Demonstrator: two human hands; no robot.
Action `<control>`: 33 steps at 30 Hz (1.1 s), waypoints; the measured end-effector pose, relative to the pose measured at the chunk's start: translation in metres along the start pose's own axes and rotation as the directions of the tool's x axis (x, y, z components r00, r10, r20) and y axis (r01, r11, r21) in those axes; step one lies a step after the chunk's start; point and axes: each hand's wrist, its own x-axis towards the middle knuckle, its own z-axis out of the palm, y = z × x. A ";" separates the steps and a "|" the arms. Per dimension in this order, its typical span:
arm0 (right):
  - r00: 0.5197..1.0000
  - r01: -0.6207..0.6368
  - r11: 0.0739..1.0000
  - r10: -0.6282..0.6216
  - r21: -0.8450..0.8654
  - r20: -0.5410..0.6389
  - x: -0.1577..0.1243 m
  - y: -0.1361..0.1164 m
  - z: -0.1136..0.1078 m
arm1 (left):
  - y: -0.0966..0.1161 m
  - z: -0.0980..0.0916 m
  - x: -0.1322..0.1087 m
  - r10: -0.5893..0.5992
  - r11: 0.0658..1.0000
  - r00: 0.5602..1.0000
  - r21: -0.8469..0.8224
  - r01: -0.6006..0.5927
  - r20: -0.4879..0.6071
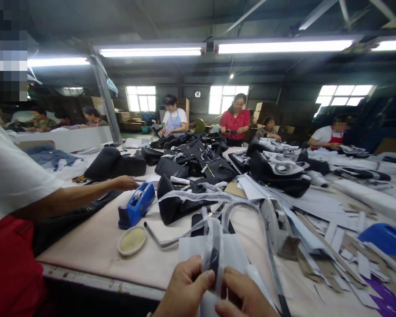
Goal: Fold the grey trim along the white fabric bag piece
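A black bag strap (214, 259) wrapped in translucent white paper stands upright between my hands at the front of the table. My left hand (186, 286) pinches it from the left, thumb across the front. From the right, my right hand (246, 293) grips the wrapped strap with curled fingers. White paper sheets (189, 247) lie just behind and under it. A black handbag (171, 207) with wrapped handles lies farther back. To the right, another long strap (272, 268) loops down toward the table's front.
A blue tape dispenser (138, 207) stands left, near a co-worker's hand (125, 182) and a small round dish (132, 241). A grey tape dispenser (279, 229) stands right, beside cardboard and paper strips (336, 251). Black bags (194, 154) are heaped behind; several people work beyond.
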 end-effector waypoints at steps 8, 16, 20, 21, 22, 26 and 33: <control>0.815 -0.505 0.400 0.511 0.765 0.272 0.008 -0.008 0.000 | -0.011 0.009 -0.007 0.326 0.801 0.929 0.470 -0.370 0.175; 0.968 -0.200 0.974 0.213 0.106 -0.133 0.014 -0.017 0.006 | -0.009 0.000 -0.005 -0.122 0.992 0.992 -0.032 0.122 0.008; 0.993 0.079 0.932 -0.103 -0.354 -0.051 0.012 -0.006 0.014 | -0.016 0.001 0.007 -0.318 0.907 0.948 -0.302 0.293 -0.034; 0.993 0.091 0.922 -0.111 -0.377 -0.032 0.011 -0.004 0.015 | -0.018 0.001 0.009 -0.301 0.913 0.953 -0.301 0.274 -0.046; 0.995 0.071 0.927 -0.090 -0.368 -0.034 0.011 -0.004 0.015 | -0.018 0.001 0.010 -0.276 0.927 0.959 -0.282 0.248 -0.064; 0.915 -0.399 0.903 0.403 0.160 0.006 0.016 -0.011 0.005 | -0.015 0.000 0.007 -0.167 0.986 0.967 -0.031 0.164 -0.194; 0.702 -0.608 0.429 0.683 0.668 0.201 0.034 -0.010 0.006 | -0.029 0.008 -0.006 0.084 0.848 0.991 0.530 -0.015 -0.107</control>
